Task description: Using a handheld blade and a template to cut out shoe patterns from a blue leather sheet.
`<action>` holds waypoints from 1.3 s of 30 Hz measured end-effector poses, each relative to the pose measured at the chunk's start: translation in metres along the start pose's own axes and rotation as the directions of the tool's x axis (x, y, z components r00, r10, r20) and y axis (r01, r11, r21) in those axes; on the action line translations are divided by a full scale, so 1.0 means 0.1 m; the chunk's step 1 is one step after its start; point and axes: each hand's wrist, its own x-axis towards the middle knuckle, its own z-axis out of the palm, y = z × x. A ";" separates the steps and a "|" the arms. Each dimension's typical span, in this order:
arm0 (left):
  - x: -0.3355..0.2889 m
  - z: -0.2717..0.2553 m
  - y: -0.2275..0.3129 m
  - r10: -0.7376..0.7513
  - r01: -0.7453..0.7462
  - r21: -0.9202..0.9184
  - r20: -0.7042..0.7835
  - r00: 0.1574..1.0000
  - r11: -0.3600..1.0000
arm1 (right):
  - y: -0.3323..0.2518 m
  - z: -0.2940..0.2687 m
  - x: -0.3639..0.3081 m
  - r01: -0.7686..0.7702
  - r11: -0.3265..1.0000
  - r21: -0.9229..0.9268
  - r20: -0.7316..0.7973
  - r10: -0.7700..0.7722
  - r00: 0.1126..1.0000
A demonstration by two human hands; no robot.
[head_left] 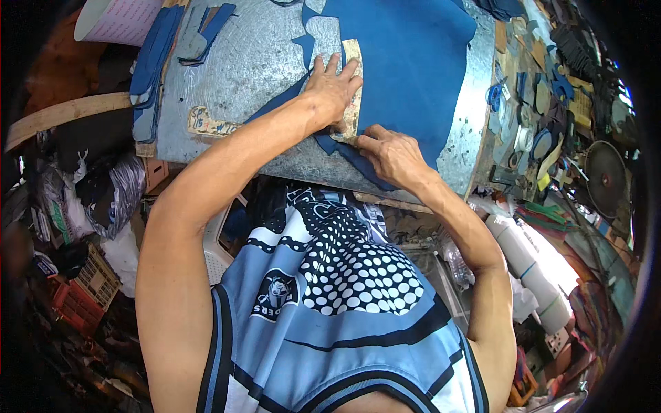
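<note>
A large blue sheet, like leather or suede [420,76], lies over the right part of a scratched metal work surface [255,51]. On the sheet's left edge rests a long, narrow, tan pattern piece [354,96], curved at its lower end. My left hand [332,89] presses on it, fingers spread and flat, thumb beside its lower part. Close to the lower end, my right hand [394,155] is closed with its fingers bent over the blue sheet. Whatever it may grip is hidden by the fingers. Under my left forearm, a blue strip [275,103] runs along the sheet's cut side.
Another tan pattern piece [206,122] lies left of my forearm. Stacked blue strips [146,82] and small blue cut pieces [206,34] sit at the far left. Scissors [494,96] and scraps crowd the right side. White rolls [533,265] stand beside my right arm.
</note>
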 end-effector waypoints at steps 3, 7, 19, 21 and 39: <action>-0.03 0.01 0.01 -0.004 0.004 0.016 -0.017 1.000 1.000 | 0.02 -0.01 -0.01 -0.012 1.000 -0.003 0.046 0.012 0.999; -0.03 -0.05 0.02 0.006 -0.006 0.004 0.002 1.000 1.000 | 0.00 -0.02 -0.02 -0.041 0.999 0.009 0.065 0.040 0.997; 0.03 0.02 0.04 0.021 -0.021 0.043 0.009 1.000 0.999 | 0.10 0.07 -0.05 0.024 0.994 0.105 -0.054 -0.019 0.998; 0.00 0.02 0.03 0.024 -0.023 0.033 -0.021 0.999 0.999 | 0.11 0.09 -0.06 0.019 0.995 0.096 -0.053 -0.014 0.999; -0.03 -0.07 0.06 -0.001 0.002 -0.021 0.035 0.999 1.000 | 0.15 0.02 -0.04 0.089 0.996 0.018 -0.030 -0.089 0.996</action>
